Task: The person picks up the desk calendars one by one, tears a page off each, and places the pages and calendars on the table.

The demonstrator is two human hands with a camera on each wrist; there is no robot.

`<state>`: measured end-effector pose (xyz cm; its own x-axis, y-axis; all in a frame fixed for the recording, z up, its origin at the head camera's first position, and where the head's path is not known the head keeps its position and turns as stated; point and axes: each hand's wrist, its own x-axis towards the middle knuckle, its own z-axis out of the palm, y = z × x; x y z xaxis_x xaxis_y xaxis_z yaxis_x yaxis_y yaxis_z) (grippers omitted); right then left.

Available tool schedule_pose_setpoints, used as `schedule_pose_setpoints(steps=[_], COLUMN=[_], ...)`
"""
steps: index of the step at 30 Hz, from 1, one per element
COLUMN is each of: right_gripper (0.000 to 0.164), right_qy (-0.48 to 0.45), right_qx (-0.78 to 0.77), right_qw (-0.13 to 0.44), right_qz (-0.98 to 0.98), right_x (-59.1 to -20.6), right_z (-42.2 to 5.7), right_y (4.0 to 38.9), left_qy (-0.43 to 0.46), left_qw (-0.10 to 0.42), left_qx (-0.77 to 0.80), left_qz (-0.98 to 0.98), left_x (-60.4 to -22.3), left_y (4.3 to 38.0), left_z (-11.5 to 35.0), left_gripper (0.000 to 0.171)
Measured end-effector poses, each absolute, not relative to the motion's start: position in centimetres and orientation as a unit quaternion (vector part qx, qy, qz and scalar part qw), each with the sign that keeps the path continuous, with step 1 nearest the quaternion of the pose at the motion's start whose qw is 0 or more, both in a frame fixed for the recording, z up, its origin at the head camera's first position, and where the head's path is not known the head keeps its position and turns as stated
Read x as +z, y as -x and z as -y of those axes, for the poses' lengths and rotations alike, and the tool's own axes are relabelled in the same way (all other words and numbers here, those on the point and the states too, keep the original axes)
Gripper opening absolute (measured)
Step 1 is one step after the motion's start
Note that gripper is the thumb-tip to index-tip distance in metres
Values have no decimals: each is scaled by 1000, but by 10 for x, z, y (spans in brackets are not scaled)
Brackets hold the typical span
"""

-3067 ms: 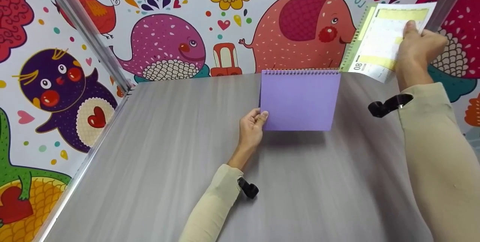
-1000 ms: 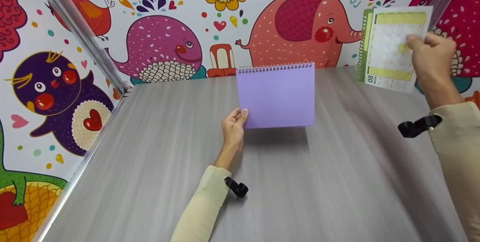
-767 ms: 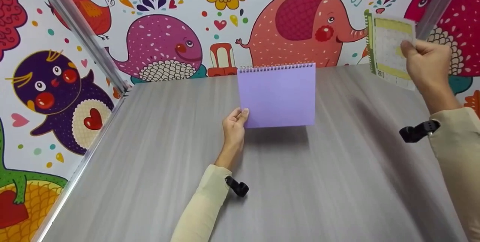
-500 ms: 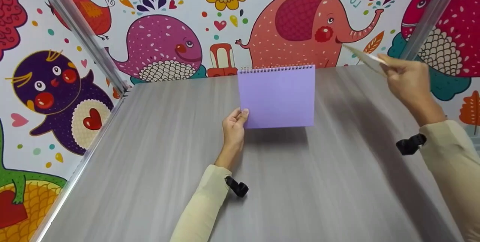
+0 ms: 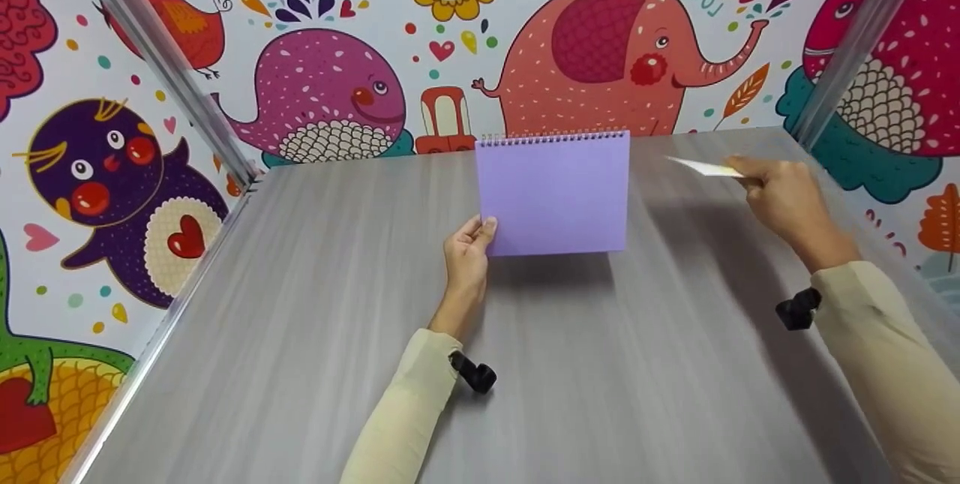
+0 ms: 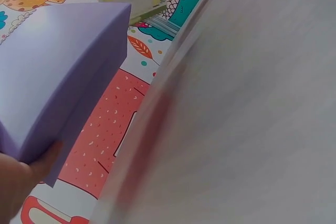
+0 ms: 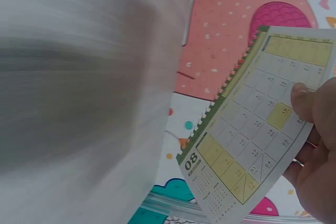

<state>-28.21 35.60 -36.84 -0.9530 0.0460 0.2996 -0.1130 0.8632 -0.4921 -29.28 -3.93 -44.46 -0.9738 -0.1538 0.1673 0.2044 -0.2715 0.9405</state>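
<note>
A purple desk calendar stand (image 5: 553, 195) with a wire spiral along its top edge stands near the middle of the head view, its plain side facing me. My left hand (image 5: 467, 248) holds its lower left edge, thumb in front. In the left wrist view the stand (image 6: 58, 61) shows its folded side. To the right, above the table, my right hand (image 5: 784, 199) pinches a calendar page (image 5: 705, 167), seen nearly edge-on. The right wrist view shows the page (image 7: 252, 108) with a date grid, yellow blocks, "08" and a notched green edge, the thumb lying on its face.
The grey wood-grain table (image 5: 300, 319) spreads under both hands. A wall with cartoon animals (image 5: 600, 56) rises behind it, with metal corner posts (image 5: 165, 56) at left and right. A small black device (image 5: 474, 373) sits on each wrist.
The right hand has come down and leftward with the calendar page, which has turned from face-on to nearly edge-on. Earlier, the left hand and stand shifted slightly left; lately they stay put.
</note>
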Motion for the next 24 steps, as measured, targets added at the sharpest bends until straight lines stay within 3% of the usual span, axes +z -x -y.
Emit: schedule_pose_setpoints(steps=[11, 24], right_gripper=[47, 37], right_qy=[-30, -42], right_qx=[238, 212], right_qw=[22, -62], right_qz=[970, 974], right_x=[-398, -428], right_z=[-365, -377], right_y=[291, 297], left_qy=[21, 13], left_qw=[109, 116], left_qx=[-795, -780], left_qz=[596, 615], left_x=[-444, -448], left_y=[293, 293], left_z=[43, 39], left_gripper=[29, 30])
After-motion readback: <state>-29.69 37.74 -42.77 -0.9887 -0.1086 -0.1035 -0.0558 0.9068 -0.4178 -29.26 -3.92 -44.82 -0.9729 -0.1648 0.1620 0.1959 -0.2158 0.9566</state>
